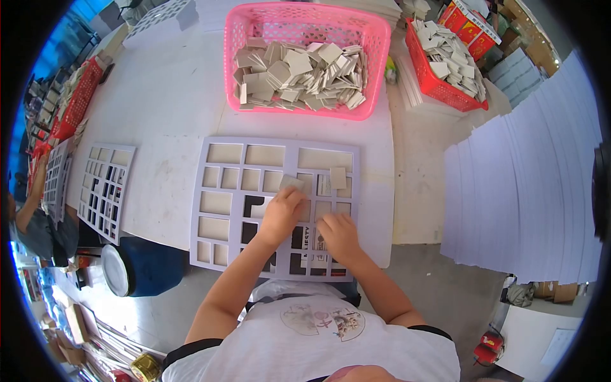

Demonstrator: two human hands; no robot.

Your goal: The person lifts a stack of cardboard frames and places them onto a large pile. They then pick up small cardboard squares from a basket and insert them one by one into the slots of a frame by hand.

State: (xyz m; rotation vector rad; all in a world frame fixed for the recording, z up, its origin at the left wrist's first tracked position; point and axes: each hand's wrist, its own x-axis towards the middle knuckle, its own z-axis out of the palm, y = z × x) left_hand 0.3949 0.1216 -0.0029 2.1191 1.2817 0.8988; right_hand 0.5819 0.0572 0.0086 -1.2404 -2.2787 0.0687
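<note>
A white panel with rows of rectangular cut-outs lies on the table in front of me. Grey-beige card fills many cut-outs; others show black or printed material beneath. My left hand is closed at the panel's middle, its fingertips on a small grey card piece. To its right, my right hand has bent fingers pressed together over the lower right cut-outs; anything under the fingertips is hidden. A loose card piece lies askew over a cut-out at the upper right.
A pink basket full of card pieces stands behind the panel. A red basket of similar pieces is at back right, near a tall stack of white sheets. At left are another panel, a blue drum and a co-worker's arm.
</note>
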